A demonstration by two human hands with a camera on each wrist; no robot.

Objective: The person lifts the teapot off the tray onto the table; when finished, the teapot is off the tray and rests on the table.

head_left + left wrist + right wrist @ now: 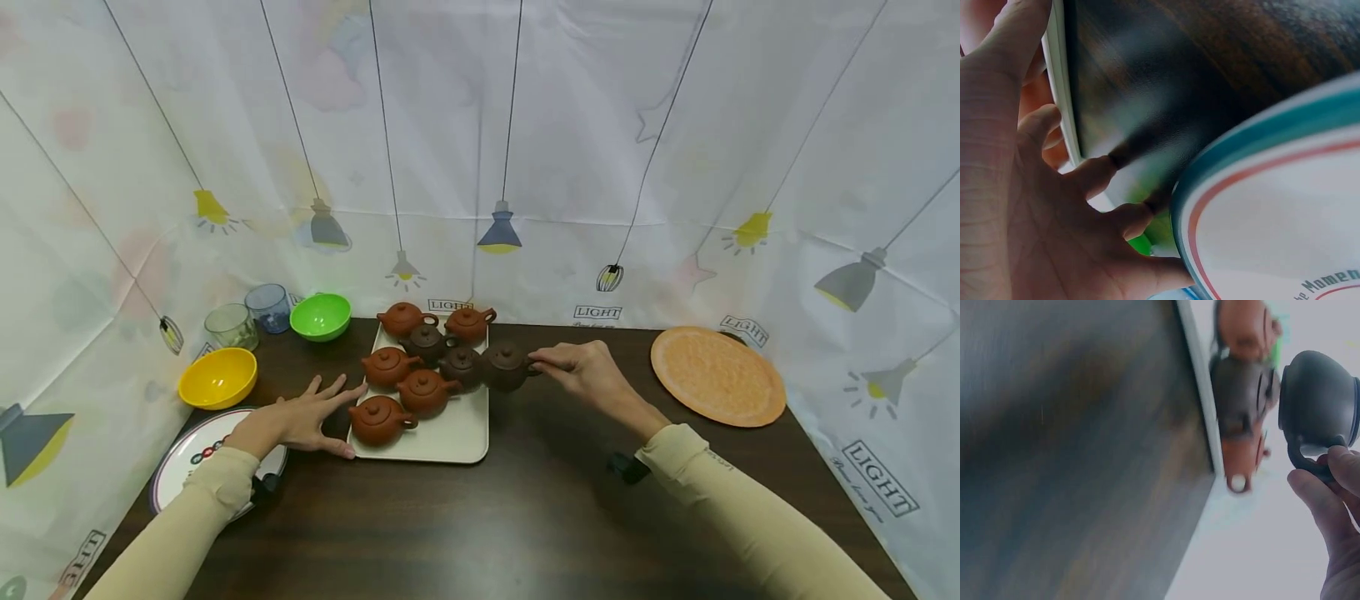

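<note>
A dark brown teapot (505,367) hangs in the air at the right edge of a cream tray (450,437). My right hand (592,375) pinches it by the handle, thumb against fingers, as the right wrist view shows with the teapot (1319,400) raised. Several reddish-brown teapots, one of them (378,420) at the near left corner, stand on the tray with two dark ones, including this teapot (426,342). With fingers spread, my left hand (300,417) lies at the tray's left edge, holding nothing; in the left wrist view its fingertips reach the dark table.
A white plate (176,475) lies under my left forearm. Behind it stand a yellow bowl (217,379), a green bowl (321,317), a clear glass (232,326) and a blue glass (268,307). An orange round mat (717,377) lies at the right of the dark table (480,525).
</note>
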